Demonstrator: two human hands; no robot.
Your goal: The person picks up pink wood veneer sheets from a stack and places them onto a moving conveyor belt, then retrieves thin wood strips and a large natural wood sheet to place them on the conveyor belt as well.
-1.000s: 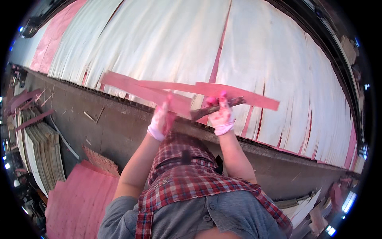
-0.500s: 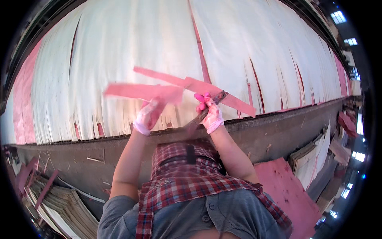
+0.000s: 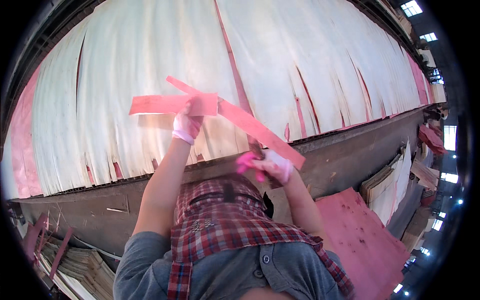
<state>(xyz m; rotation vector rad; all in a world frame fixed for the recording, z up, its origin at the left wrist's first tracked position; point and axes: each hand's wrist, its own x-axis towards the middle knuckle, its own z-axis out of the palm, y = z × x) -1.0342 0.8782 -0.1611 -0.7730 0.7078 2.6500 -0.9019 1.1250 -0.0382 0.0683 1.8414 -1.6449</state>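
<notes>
My left hand (image 3: 188, 122), in a pink-and-white glove, is closed on a wide pink veneer strip (image 3: 155, 104) above the pale sheet. A narrower pink strip (image 3: 179, 84) shows behind it. From its right end a long pink strip (image 3: 260, 128) slants down to my right wrist; whether the pieces are joined I cannot tell. My right hand (image 3: 270, 166), gloved alike and smeared by motion, is closed round a dark, long tool (image 3: 256, 148) at the edge of the stack. Only its end shows clearly; its kind is unclear.
A wide pale veneer sheet (image 3: 150, 55), split in places with pink showing through, covers the stack before me. Below its edge runs a grey-brown floor (image 3: 345, 155). A pink sheet (image 3: 357, 235) lies at right, stacked veneer (image 3: 382, 182) beyond it, and more stacked sheets (image 3: 82, 265) at lower left.
My right hand has moved down toward me with the dark tool, away from my left hand. The long strip now slants more steeply. My left hand has risen slightly with its strip.
</notes>
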